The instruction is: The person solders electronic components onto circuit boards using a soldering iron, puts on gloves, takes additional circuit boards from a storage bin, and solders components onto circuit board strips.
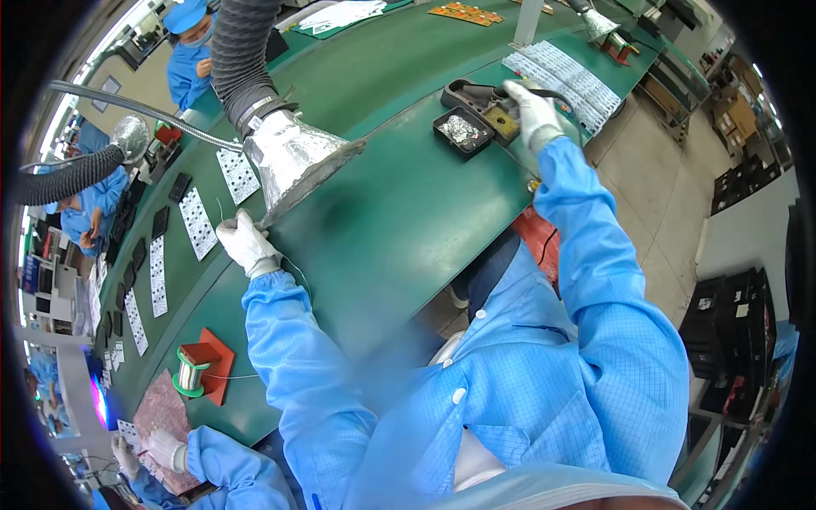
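Pinching thin wire (220,207), left fingers (233,231) press together; right fingers (519,96) clamp a soldering iron (552,93).

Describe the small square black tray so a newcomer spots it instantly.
On the green worktop, find the white-gloved right hand. Left of it, beside the dark soldering-iron holder, sits the small square black tray; silvery scraps lie inside, whereas the holder's well is yellowish.

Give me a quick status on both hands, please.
Left hand holding thin wire. Right hand at soldering-iron stand, grip unclear. Foil-covered funnel close beside left hand.
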`<act>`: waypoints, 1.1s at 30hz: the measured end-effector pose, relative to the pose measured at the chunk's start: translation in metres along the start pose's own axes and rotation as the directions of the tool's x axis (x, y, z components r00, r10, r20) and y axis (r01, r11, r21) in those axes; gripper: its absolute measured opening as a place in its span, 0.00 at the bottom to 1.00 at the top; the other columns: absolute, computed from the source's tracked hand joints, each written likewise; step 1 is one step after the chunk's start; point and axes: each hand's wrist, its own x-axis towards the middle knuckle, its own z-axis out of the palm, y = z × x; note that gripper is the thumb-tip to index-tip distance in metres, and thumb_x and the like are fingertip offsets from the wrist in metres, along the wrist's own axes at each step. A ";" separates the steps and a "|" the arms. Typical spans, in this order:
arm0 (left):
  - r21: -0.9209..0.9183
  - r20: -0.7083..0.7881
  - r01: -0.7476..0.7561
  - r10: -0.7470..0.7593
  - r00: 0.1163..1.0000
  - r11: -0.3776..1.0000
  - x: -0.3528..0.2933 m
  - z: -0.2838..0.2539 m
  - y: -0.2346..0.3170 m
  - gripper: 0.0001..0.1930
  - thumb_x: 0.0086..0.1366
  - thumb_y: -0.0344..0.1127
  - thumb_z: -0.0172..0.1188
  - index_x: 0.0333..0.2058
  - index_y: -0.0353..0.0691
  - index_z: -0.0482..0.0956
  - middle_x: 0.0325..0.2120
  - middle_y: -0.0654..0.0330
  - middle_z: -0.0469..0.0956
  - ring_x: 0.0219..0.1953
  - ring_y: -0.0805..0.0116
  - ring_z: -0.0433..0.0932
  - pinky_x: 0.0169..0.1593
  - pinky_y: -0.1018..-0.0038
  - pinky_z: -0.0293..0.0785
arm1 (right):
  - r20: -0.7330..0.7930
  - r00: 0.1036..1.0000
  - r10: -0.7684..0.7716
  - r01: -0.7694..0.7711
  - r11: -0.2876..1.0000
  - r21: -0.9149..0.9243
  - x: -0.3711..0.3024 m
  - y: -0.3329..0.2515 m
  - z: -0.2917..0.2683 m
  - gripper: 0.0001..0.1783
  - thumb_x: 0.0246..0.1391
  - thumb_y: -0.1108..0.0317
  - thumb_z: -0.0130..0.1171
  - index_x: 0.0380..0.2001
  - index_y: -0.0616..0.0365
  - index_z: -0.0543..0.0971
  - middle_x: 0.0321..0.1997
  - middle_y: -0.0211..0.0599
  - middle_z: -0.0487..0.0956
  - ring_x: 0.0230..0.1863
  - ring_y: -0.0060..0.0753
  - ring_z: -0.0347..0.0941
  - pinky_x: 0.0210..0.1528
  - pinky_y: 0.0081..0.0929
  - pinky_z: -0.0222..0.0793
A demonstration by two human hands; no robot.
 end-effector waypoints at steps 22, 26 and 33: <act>0.120 0.367 -0.399 0.333 0.868 0.909 0.008 -0.066 -0.091 0.13 0.66 0.35 0.54 0.46 0.33 0.72 0.35 0.57 0.78 0.29 0.68 0.75 0.30 0.80 0.70 | 0.122 0.873 0.472 0.057 0.149 -0.987 -0.237 0.316 -0.410 0.16 0.57 0.59 0.51 0.34 0.59 0.80 0.30 0.44 0.82 0.33 0.37 0.80 0.37 0.35 0.75; 0.021 0.446 0.306 -0.283 0.849 0.952 -0.137 -0.058 0.019 0.14 0.66 0.43 0.57 0.41 0.38 0.73 0.27 0.62 0.74 0.18 0.81 0.62 0.20 0.84 0.56 | 0.001 0.783 0.622 -0.182 0.231 -0.956 -0.304 0.370 -0.445 0.16 0.55 0.60 0.48 0.32 0.59 0.80 0.31 0.48 0.81 0.33 0.44 0.79 0.38 0.38 0.75; 0.241 0.727 -0.523 0.204 0.655 0.817 -0.276 0.025 0.095 0.16 0.64 0.42 0.61 0.30 0.35 0.68 0.23 0.61 0.69 0.21 0.71 0.62 0.26 0.73 0.63 | -0.155 0.715 0.682 -0.483 0.321 -0.815 -0.257 0.389 -0.399 0.23 0.51 0.51 0.50 0.37 0.60 0.81 0.39 0.53 0.81 0.44 0.55 0.77 0.48 0.47 0.70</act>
